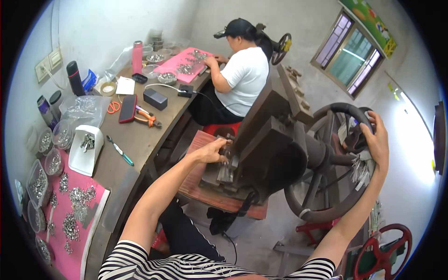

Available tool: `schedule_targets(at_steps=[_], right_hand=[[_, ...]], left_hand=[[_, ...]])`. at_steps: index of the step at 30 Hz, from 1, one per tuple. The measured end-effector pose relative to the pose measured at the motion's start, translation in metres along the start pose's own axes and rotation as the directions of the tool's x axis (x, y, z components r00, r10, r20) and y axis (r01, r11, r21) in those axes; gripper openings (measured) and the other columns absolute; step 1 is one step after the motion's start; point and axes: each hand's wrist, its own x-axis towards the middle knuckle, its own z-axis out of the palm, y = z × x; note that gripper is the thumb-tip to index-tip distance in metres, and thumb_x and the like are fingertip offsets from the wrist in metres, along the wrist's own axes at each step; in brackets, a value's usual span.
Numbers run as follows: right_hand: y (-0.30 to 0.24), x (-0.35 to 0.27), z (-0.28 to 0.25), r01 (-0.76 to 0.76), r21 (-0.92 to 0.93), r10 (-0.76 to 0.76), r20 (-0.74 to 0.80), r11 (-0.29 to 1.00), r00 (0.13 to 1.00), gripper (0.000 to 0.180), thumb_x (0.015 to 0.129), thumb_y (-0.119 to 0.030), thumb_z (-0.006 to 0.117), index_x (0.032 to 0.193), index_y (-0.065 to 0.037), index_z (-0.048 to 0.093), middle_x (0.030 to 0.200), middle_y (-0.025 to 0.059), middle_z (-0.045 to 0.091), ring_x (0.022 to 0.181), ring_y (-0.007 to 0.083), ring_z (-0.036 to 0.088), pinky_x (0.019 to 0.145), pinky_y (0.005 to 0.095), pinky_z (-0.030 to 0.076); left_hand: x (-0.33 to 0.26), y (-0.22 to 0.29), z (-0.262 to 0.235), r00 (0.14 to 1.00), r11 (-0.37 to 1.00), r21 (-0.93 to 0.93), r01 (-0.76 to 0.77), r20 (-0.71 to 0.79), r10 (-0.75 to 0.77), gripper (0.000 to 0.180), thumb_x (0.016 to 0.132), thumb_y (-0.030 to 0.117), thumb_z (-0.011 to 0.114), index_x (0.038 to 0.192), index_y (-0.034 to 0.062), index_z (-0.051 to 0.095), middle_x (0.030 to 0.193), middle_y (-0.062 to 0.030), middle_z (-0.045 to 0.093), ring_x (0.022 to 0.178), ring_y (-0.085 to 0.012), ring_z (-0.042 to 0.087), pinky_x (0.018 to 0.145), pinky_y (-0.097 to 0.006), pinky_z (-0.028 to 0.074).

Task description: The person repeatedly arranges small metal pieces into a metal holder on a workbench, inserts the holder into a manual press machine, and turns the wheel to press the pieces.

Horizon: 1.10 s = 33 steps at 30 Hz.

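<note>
My left hand (210,151) reaches to the metal die (227,163) at the front of a dark, heavy hand press (270,154). Its fingers are bent against the die, and whatever they hold is too small to make out. Under the die is a reddish wooden board (193,182). At the right, my right hand (377,142) is closed round the upper rim of the press's large dark handwheel (292,198). A pale rag (361,170) is wrapped on the wheel below that hand.
Left, a long bench (126,147) bears pink sheets (88,242), tubs of small metal parts (38,182), a white scoop (84,161), a phone (127,109) and pliers (148,120). Beyond, a seated person (245,74) handles parts. A red handwheel (385,254) stands lower right.
</note>
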Motion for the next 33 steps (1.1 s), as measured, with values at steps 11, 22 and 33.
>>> schedule_targets(at_steps=[11, 22, 33], right_hand=[[-0.001, 0.001, -0.002, 0.022, 0.111, -0.023, 0.012, 0.994, 1.000, 0.043, 0.087, -0.018, 0.070, 0.125, 0.000, 0.060, 0.118, 0.0144, 0.063, 0.109, 0.0280, 0.060, 0.097, 0.0375, 0.047], [0.010, 0.008, -0.009, 0.002, 0.008, -0.002, 0.046, 1.000, 0.999, 0.036, 0.096, -0.023, 0.067, 0.124, -0.002, 0.063, 0.115, 0.0104, 0.065, 0.102, 0.0204, 0.060, 0.092, 0.0320, 0.046], [-0.177, -0.137, 0.087, 0.742, 0.237, -0.707, -0.226, 0.627, 0.670, 0.028, 0.078, 0.003, 0.074, 0.105, -0.004, 0.072, 0.095, 0.0127, 0.070, 0.089, 0.0297, 0.068, 0.081, 0.0429, 0.052]], left_hand=[[-0.011, 0.018, -0.013, 0.992, 0.985, -0.170, 0.025, 0.128, -0.003, 0.097, 0.073, 0.032, 0.090, 0.152, 0.0054, 0.040, 0.133, -0.0140, 0.052, 0.131, -0.0300, 0.047, 0.112, -0.038, 0.037], [-0.044, 0.047, 0.016, 0.943, 0.917, 0.360, -0.169, -0.212, 0.257, 0.032, 0.080, 0.022, 0.078, 0.107, 0.0062, 0.071, 0.101, -0.0113, 0.057, 0.105, -0.0329, 0.052, 0.096, -0.044, 0.040], [-0.176, 0.066, -0.002, 0.762, 0.803, 0.580, 0.137, -0.580, 0.289, 0.029, 0.078, 0.016, 0.077, 0.104, 0.0064, 0.066, 0.099, -0.0082, 0.057, 0.100, -0.0285, 0.054, 0.099, -0.044, 0.038]])
